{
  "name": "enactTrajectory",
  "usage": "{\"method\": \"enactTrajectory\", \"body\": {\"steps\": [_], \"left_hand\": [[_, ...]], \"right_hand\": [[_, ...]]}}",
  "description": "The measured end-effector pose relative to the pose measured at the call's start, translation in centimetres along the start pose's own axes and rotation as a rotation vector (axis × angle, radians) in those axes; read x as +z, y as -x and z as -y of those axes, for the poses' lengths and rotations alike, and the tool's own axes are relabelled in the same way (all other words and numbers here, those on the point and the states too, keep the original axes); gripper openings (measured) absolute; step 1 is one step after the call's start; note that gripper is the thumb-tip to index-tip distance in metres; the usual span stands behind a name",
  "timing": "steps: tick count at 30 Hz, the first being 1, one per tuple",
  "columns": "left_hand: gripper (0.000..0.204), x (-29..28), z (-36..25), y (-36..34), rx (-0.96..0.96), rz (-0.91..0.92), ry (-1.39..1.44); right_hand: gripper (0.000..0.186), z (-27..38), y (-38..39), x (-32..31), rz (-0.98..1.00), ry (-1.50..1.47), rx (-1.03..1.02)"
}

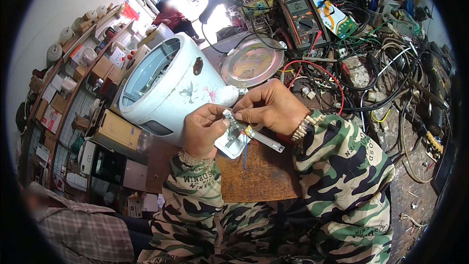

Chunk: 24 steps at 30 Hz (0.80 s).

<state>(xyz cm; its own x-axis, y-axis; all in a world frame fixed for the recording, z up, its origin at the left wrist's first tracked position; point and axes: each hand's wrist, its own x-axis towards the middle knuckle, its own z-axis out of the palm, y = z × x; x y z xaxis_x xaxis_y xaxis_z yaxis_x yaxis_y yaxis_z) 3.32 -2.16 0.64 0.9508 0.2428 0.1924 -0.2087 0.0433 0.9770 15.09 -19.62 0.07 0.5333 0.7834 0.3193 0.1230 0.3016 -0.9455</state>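
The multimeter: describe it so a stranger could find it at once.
Find the big pale-blue appliance left of centre, then go right past the round metal disc. Beyond the disc's upper right is the multimeter: a dark, orange-edged rectangular case, set apart from its neighbours by its grey screen above a round dial.

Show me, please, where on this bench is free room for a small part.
Best is the brown board, below the white tray-like part, between the left sleeve and right sleeve; a blue wire crosses its left side. Beyond the right sleeve, the grey bench top offers smaller gaps among scattered bits. Around the multimeter, tangled cables crowd everything.
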Motion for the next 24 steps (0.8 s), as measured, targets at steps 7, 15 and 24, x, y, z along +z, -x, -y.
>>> {"method": "enactTrajectory", "body": {"steps": [7,15,24], "left_hand": [[0.02,-0.4,0.5,-0.1,-0.044,0.008,0.067],[0.02,-0.3,0.6,-0.1,-0.073,-0.011,0.084],[0.021,-0.7,0.9,-0.4,-0.057,0.089,0.171]], "right_hand": [[0.01,-1.0,-0.4,0.4,-0.016,0.071,-0.047],[0.006,-1.3,-0.4,0.8,-0.057,0.1,-0.017],[0.006,-1.6,-0.2,1.2,-0.086,0.099,-0.045]]}}
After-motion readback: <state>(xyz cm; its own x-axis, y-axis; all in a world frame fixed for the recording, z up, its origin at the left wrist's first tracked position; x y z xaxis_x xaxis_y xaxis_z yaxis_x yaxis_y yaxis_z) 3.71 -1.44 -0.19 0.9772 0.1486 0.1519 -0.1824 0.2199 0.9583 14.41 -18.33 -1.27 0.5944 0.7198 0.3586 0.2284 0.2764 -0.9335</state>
